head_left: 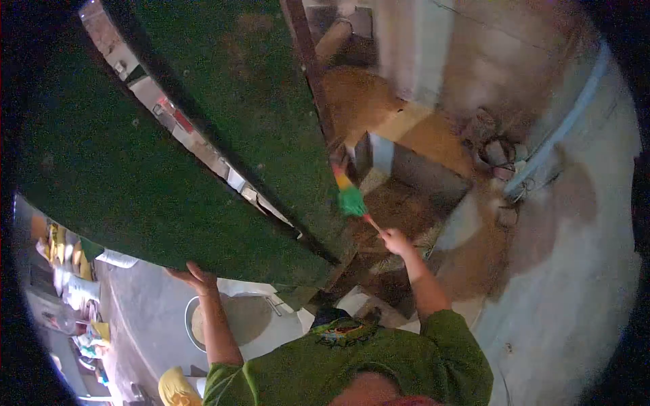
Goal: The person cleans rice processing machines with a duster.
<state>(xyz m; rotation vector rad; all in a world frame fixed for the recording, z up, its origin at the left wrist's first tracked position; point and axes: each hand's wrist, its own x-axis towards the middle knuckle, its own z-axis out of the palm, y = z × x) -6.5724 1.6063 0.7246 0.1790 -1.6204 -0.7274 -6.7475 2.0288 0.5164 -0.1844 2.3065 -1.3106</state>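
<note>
My right hand [395,241] is closed around the thin handle of a feather duster [350,196] with green, yellow and red bristles. The duster's head lies against the right border of a large dark green panel [271,101]. A second dark green panel [135,176] slants across the left, with a long narrow gap between the two. At its lower edge, my left hand [194,277] grips the panel, thumb on the near face and fingers along the rim.
Right of the duster stands a dark box-like block [423,166] on a brown surface. Tangled cables [497,152] lie beyond it, beside a pale blue pipe [565,125]. A round basin [190,321] sits on the floor below my left arm. Sacks and bags [81,291] line the far left.
</note>
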